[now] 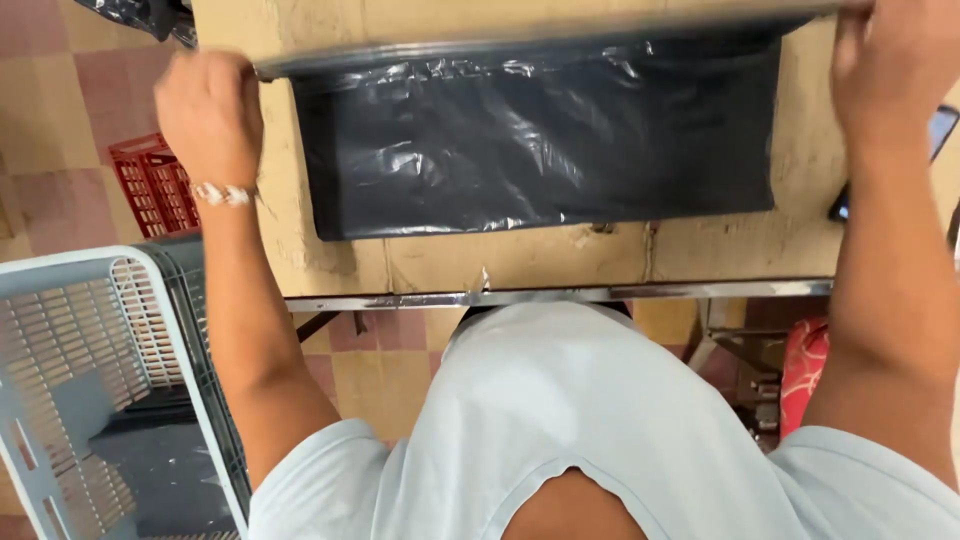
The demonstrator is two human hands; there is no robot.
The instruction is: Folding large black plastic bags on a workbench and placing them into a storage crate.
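Observation:
A flat black plastic bag (pixel 540 140) lies on a cardboard-covered table (pixel 520 262). A long grey metal bar (pixel 520 38) runs across the bag's far edge. My left hand (pixel 208 112) is closed at the bar's left end, and it wears a beaded bracelet at the wrist. My right hand (pixel 882 60) grips the bar's right end at the top right corner. Both of my arms reach forward over my light blue shirt.
A pale grey slatted plastic crate (pixel 80 380) stands on the floor at the lower left, with a red crate (pixel 152 186) behind it. A dark phone (pixel 940 130) lies at the table's right edge. Something red (pixel 805 370) sits beneath the table at right.

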